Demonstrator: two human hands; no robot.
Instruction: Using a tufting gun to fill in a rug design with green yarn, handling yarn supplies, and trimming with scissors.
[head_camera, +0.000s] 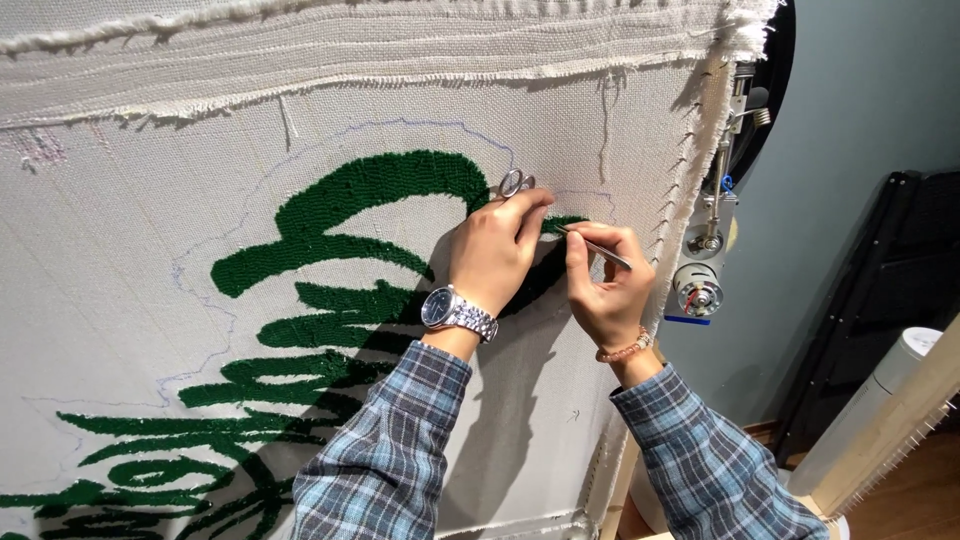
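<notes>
The left hand is closed around a pair of small silver scissors, whose finger loops project above the knuckles; the blades are hidden behind the fingers. The right hand pinches a thin metal tweezer-like tool between thumb and forefinger, with the tip pointing left toward the left hand's fingertips. Both hands rest against the cloth, close together, with the tool tip just beside the left hand.

The working point is the right end of the upper green tufted stroke, where a short green section shows between the two hands. The left wrist carries a metal wristwatch with a dark dial; the right wrist carries a beaded bracelet. Both forearms are covered by blue-grey plaid sleeves.

The cream backing cloth is stretched upright and fills the left and centre of the view. It carries further green tufted strokes toward the lower left, and a thin blue outline is drawn around the upper stroke. A frayed folded edge runs across the top.

To the right, the cloth edge is hooked onto a wooden frame. Beside the frame hangs a metal device with round parts. Farther right stand a grey-blue wall, a black rack and a white cylinder.
</notes>
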